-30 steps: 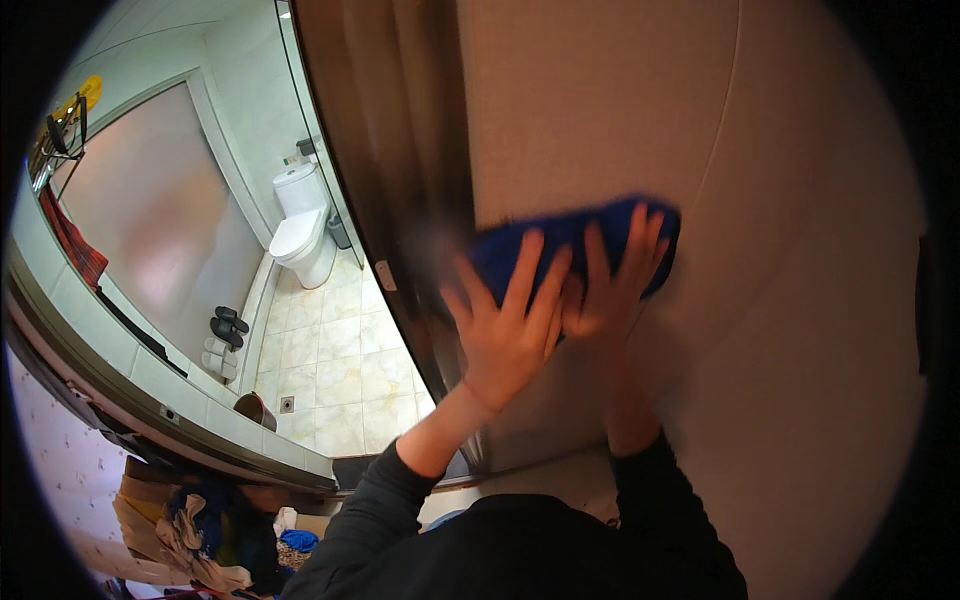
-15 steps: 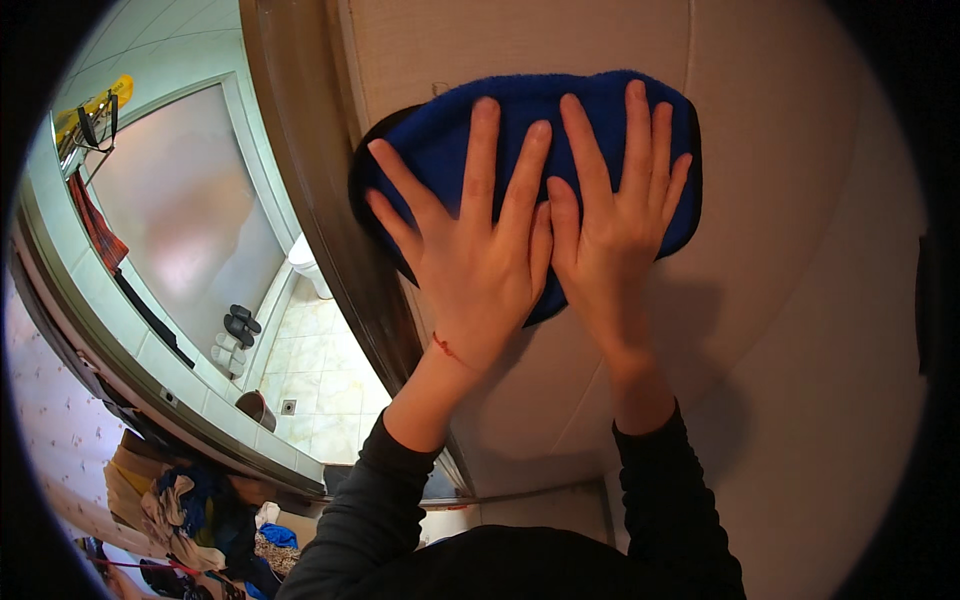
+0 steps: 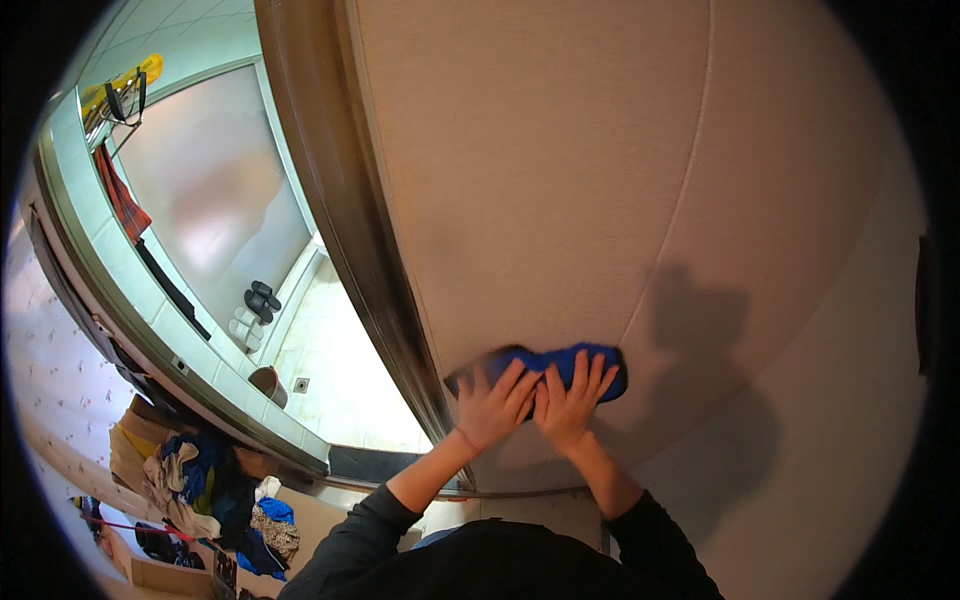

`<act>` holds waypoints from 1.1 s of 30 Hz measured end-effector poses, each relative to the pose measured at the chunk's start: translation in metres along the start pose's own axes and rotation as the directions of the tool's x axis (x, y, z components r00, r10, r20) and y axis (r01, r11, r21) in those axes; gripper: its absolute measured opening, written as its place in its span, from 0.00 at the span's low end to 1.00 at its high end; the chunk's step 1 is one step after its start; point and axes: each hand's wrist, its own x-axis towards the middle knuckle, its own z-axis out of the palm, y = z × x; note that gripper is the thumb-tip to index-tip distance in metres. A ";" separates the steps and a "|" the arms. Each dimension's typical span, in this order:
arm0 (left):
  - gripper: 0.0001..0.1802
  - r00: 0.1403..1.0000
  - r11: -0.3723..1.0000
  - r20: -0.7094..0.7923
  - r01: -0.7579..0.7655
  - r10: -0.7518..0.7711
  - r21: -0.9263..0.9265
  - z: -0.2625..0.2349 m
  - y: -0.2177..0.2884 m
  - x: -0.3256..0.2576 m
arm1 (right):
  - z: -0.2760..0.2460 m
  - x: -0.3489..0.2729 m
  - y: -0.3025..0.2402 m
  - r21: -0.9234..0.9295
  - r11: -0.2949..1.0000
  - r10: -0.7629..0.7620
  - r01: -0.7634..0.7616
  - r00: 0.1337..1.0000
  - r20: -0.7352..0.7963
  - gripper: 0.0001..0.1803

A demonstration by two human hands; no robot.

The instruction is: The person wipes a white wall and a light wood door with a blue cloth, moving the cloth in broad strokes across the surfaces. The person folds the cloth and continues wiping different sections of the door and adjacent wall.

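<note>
Both my hands press a blue cloth (image 3: pixel 545 358) with a dark border against a pale wall (image 3: pixel 540 180). The cloth lies flat on the wall, low down near its bottom edge. On the cloth's left part rests my left hand (image 3: pixel 490 405), fingers spread, slightly blurred, with a thin red band at the wrist. My right hand (image 3: pixel 567 405) is laid out on the right part, its fingers apart as well. The two thumbs come close together at the middle. Neither hand is wrapped round the cloth; the palms hide its lower part.
A dark brown door frame (image 3: pixel 335 170) borders the wall on the left. Beyond it are a tiled bathroom floor (image 3: pixel 345 355), a frosted door (image 3: pixel 205 180), slippers (image 3: pixel 262 298) and a bucket (image 3: pixel 268 385). Piled clothes (image 3: pixel 190 480) lie at the lower left.
Both hands and the cloth have come down the wall, from high up to near its lower edge. The view has shifted a little.
</note>
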 end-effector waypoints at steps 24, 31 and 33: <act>0.12 0.960 0.998 0.278 -0.019 0.036 -0.064 0.031 0.017 -0.152 | 0.015 -0.147 -0.016 0.059 0.997 -0.055 0.042 0.965 0.255 0.11; 0.24 0.961 0.961 -0.065 0.263 -0.268 -0.080 -0.004 -0.025 -0.006 | 0.014 0.018 -0.023 0.122 0.991 0.051 -0.053 0.998 0.020 0.17; 0.21 0.970 0.975 -0.106 0.218 -0.221 -0.035 -0.002 -0.027 0.000 | 0.022 0.025 -0.026 0.085 0.996 0.003 0.004 0.996 -0.085 0.16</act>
